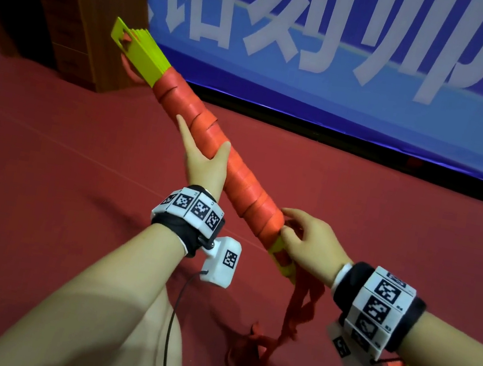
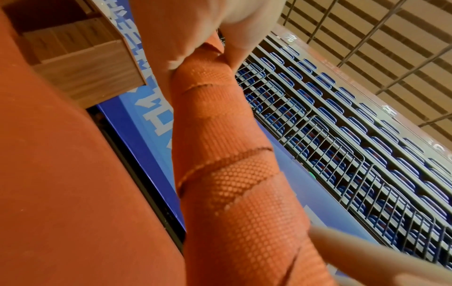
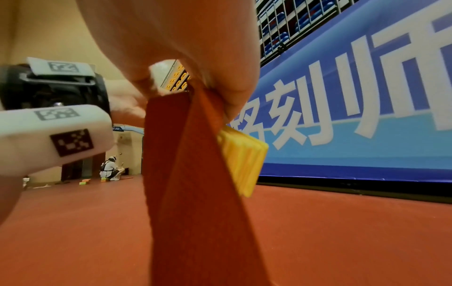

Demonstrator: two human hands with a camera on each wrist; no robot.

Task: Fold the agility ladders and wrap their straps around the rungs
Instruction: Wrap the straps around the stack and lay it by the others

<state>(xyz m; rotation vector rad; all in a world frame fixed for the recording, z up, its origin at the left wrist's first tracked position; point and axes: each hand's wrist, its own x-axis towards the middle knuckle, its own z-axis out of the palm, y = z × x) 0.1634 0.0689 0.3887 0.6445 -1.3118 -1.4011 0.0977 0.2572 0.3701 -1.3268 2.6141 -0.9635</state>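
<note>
A stack of yellow ladder rungs (image 1: 139, 50) is held up at a slant over the floor, most of its length bound in orange strap (image 1: 230, 165). My left hand (image 1: 206, 157) grips the wrapped bundle near its middle, thumb on top. My right hand (image 1: 307, 241) pinches the strap at the lower end, where the yellow rung ends (image 3: 244, 160) stick out. In the left wrist view the mesh-textured wrap (image 2: 232, 174) fills the middle. The loose strap (image 1: 299, 307) hangs from the right hand down to a tangle on the floor.
Red sports floor (image 1: 50, 135) lies all around. A wooden desk (image 1: 78, 24) stands at the back left against a blue banner wall (image 1: 381, 62). Far off in the right wrist view a person (image 3: 111, 170) crouches beside small coloured blocks.
</note>
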